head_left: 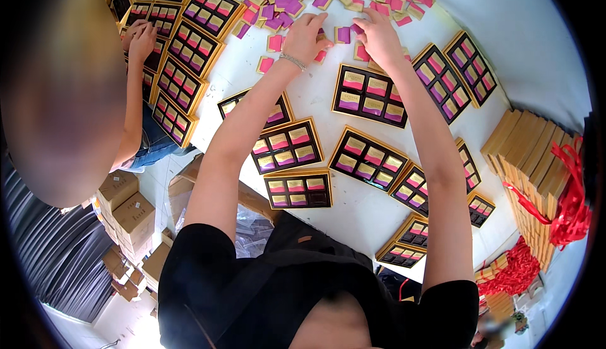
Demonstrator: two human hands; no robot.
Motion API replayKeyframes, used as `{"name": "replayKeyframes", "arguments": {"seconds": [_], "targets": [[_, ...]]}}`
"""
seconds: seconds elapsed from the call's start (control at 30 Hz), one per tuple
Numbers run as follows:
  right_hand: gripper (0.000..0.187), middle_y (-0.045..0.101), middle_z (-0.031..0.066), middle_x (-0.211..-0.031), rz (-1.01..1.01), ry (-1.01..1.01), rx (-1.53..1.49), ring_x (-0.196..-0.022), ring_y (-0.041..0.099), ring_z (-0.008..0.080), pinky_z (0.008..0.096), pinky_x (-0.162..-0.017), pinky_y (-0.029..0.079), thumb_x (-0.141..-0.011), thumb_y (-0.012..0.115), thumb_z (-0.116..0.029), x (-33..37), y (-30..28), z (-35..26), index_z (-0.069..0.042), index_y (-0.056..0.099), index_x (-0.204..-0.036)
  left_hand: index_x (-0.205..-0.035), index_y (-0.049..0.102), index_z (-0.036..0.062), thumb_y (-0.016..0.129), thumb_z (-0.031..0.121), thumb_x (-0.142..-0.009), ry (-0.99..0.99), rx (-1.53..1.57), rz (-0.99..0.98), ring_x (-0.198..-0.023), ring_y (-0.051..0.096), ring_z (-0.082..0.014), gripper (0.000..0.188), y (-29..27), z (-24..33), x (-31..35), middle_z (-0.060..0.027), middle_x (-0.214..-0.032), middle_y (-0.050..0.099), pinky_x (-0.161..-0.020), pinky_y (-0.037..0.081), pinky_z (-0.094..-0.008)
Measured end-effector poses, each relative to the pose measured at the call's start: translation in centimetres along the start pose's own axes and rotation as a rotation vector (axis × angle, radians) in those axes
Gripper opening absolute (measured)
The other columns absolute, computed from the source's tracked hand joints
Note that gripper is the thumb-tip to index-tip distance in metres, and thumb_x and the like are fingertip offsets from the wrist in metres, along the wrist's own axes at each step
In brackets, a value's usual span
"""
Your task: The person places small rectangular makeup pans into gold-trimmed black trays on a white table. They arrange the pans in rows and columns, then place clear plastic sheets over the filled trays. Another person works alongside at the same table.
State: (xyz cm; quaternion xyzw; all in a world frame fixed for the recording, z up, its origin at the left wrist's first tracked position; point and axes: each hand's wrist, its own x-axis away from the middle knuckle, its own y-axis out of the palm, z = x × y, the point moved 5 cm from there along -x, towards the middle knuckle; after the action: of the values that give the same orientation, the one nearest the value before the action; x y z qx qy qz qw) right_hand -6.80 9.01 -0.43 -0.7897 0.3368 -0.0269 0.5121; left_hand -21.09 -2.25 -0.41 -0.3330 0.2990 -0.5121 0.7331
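From my remote post I see left hand [307, 38] near far edge of surface [315, 96], thumb and forefinger spread (bracelet [293, 62] on wrist). Right hand [372, 32] curls, fingertips at purple packet [358, 29]; I can't tell whether pinched. Between hands: purple-and-gold packet [342, 35], lying flat. Loose packets [284, 3] heap along far edge. Black tray [319, 199] by near edge holds packets. Co-worker's hand [144, 41] beside trays at left edge.
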Motion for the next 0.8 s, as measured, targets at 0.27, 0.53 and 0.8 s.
{"name": "replayKeyframes", "arguments": {"seconds": [0.27,0.53,0.8], "targets": [[0.035,0.062,0.0104,-0.109,0.004,-0.074,0.121,-0.101,0.058,0.0288,0.0362,-0.089,0.049,-0.076,0.072,-0.007,1.4,0.1,-0.3,-0.001,0.064,-0.109,-0.126,0.056,0.0177,0.073,0.027,-0.078,0.179,-0.321,-0.109,-0.093,0.06,-0.0275,0.052,1.0,2.8,-0.8,-0.0084,-0.102,0.059,-0.082,0.049,-0.0395],[0.041,0.055,0.027,-0.12,0.285,0.61,-2.187,-0.117,0.054,0.0411,0.0429,-0.106,0.045,-0.087,0.056,-0.003,6.3,-7.4,0.7,0.014,0.047,-0.123,-0.112,0.059,0.0099,0.051,0.022,-0.09,0.298,-0.648,-0.204,-0.095,0.063,-0.0248,0.026,3.2,4.4,-2.4,-0.0073,-0.099,0.067,-0.081,0.049,-0.0415],[0.041,0.052,0.0224,-0.127,0.646,0.82,-1.72,-0.118,0.054,0.0291,0.0411,-0.105,0.046,-0.086,0.052,0.007,25.4,-20.0,1.0,0.013,0.047,-0.127,-0.096,0.069,0.0071,0.053,0.016,-0.089,0.138,-0.251,0.195,-0.08,0.064,-0.0337,0.02,2.4,13.2,1.2,-0.0164,-0.085,0.067,-0.069,0.05,-0.0452]]}}
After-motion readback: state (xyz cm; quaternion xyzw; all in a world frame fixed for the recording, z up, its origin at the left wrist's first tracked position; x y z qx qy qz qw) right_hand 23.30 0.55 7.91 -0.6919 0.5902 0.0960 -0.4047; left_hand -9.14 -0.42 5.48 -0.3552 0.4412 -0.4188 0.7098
